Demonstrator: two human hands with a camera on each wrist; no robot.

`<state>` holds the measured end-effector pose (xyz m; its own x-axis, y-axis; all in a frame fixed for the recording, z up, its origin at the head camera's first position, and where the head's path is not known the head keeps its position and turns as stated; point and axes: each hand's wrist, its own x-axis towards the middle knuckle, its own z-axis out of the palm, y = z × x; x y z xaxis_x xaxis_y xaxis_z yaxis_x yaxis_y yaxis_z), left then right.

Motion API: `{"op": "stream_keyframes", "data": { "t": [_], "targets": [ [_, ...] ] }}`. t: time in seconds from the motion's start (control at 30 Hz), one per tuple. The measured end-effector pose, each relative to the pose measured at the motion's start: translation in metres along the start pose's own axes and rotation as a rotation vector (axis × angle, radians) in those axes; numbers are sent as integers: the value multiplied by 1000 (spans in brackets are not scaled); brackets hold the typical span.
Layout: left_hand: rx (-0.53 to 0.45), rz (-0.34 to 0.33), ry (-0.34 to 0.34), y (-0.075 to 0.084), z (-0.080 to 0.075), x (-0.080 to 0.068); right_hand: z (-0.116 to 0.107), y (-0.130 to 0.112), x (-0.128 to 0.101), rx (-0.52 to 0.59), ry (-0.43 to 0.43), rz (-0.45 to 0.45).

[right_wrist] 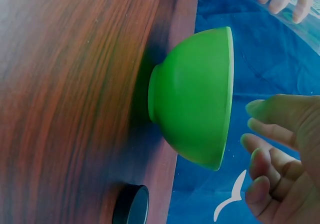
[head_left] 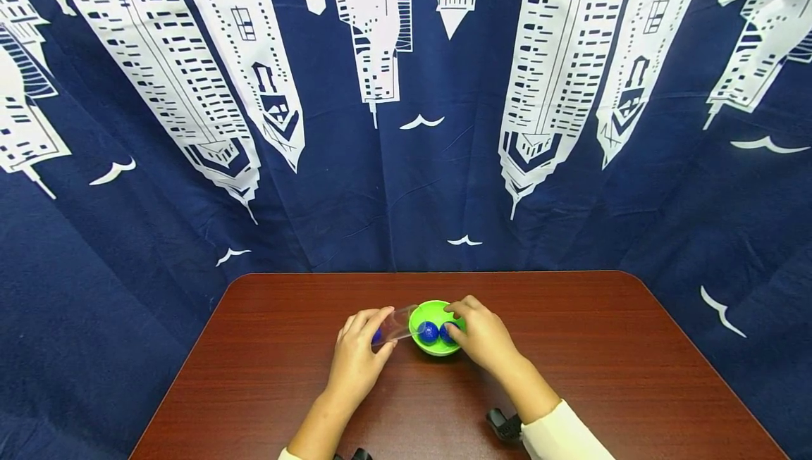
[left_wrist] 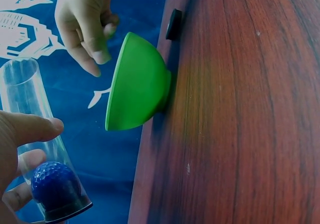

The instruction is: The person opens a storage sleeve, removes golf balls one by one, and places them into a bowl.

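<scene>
Readable text: we are finding none in any view.
Curtain, upper frame: we are seeing only printed skyscrapers and birds, no letters.
Bowl: we are reading no label.

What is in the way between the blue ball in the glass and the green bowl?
Nothing visible. The left hand holds the clear glass tipped at the green bowl, its mouth at the rim. One blue ball sits at the glass's bottom.
</scene>
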<state>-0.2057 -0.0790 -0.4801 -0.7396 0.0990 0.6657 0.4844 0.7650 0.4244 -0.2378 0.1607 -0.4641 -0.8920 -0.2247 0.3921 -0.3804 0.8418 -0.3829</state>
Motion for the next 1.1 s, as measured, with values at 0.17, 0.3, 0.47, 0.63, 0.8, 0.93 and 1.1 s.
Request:
{"op": "stream_keyframes", "data": {
  "t": [0.17,0.3,0.47,0.63,0.8,0.93,1.1],
  "targets": [
    [-8,-20,-25,2,-2,1,-4,-1,-2,119,29,33],
    [-12,-24,-35,4,-4,1,-6,-1,-7,226,66,23],
    [-4,-14,-25,5,-6,3,-6,0,-12,323,122,-27],
    [7,-14,-21,6,-8,4,-8,-1,-15,382,146,-58],
    [8,15,-13,6,-10,6,-11,-5,-19,460,132,-81],
    [26,56,-8,7,-10,7,-11,-8,-22,518,127,-96],
    [69,102,-12,9,-10,9,-10,-10,-25,564,123,-108]
  ]
}}
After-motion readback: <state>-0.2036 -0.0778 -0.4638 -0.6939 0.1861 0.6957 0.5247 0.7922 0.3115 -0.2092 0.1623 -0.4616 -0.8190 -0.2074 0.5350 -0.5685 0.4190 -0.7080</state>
